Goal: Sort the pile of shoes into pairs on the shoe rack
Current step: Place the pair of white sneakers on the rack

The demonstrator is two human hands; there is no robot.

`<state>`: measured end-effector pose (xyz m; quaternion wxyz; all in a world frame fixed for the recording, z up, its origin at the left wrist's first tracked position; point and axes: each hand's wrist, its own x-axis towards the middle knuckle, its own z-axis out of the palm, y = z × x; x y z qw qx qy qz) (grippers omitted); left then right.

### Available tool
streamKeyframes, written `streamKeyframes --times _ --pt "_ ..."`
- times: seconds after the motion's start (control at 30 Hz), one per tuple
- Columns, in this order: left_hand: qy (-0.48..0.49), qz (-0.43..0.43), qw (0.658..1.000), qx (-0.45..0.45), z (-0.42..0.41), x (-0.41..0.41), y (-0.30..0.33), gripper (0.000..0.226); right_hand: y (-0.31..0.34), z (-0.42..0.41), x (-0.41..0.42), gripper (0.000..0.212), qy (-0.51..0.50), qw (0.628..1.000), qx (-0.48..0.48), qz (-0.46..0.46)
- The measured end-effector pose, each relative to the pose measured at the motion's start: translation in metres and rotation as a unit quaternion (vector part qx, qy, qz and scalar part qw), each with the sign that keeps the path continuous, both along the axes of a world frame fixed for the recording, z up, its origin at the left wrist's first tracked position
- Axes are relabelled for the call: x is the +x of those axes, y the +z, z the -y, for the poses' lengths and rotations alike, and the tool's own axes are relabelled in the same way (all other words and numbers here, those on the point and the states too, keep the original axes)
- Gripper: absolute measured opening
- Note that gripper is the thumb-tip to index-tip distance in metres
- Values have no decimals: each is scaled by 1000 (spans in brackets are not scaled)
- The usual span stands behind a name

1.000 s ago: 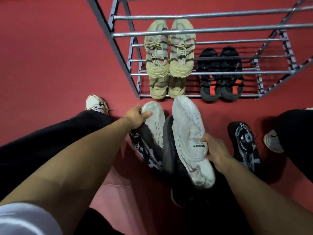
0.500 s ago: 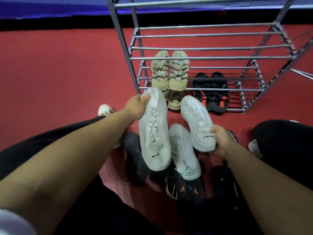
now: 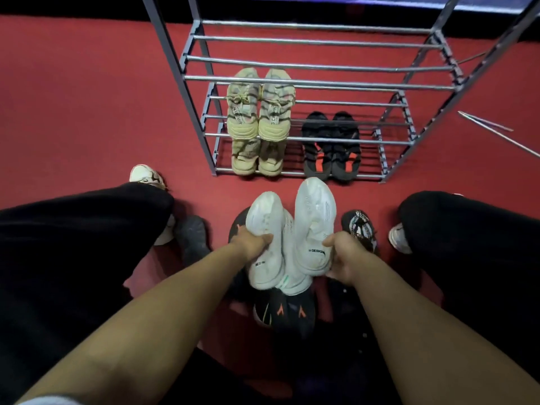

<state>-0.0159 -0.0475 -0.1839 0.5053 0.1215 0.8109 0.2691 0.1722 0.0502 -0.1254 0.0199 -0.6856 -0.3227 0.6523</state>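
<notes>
My left hand (image 3: 253,242) grips a white sneaker (image 3: 263,226) and my right hand (image 3: 340,255) grips its white match (image 3: 314,217). Both are held side by side, toes toward the rack, above the pile. A third white shoe (image 3: 292,276) lies between and under them. Below sits a black shoe with orange marks (image 3: 285,312). The grey metal shoe rack (image 3: 321,81) stands ahead on the red floor. A beige pair (image 3: 260,112) rests on its low left side, a black and orange pair (image 3: 330,147) on the bottom right.
A dark grey shoe (image 3: 191,235) lies left of the pile, a black patterned shoe (image 3: 361,229) to the right. My black-trousered knees (image 3: 73,229) flank the pile, white-shod feet (image 3: 146,175) showing. Loose metal rods (image 3: 485,121) lie right of the rack.
Both white sneakers were lifted from the pile and brought side by side. My left hand shifted from the toe of its shoe to its middle. The view tilted up toward the rack.
</notes>
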Motion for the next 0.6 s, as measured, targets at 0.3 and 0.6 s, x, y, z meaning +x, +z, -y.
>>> streamKeyframes --times 0.3,0.6 --pt "12 295 956 -3 32 -18 20 45 -3 0 -13 21 44 998 -6 -52" --pt "111 204 971 52 15 -41 73 22 18 -11 -30 25 42 997 46 -35"
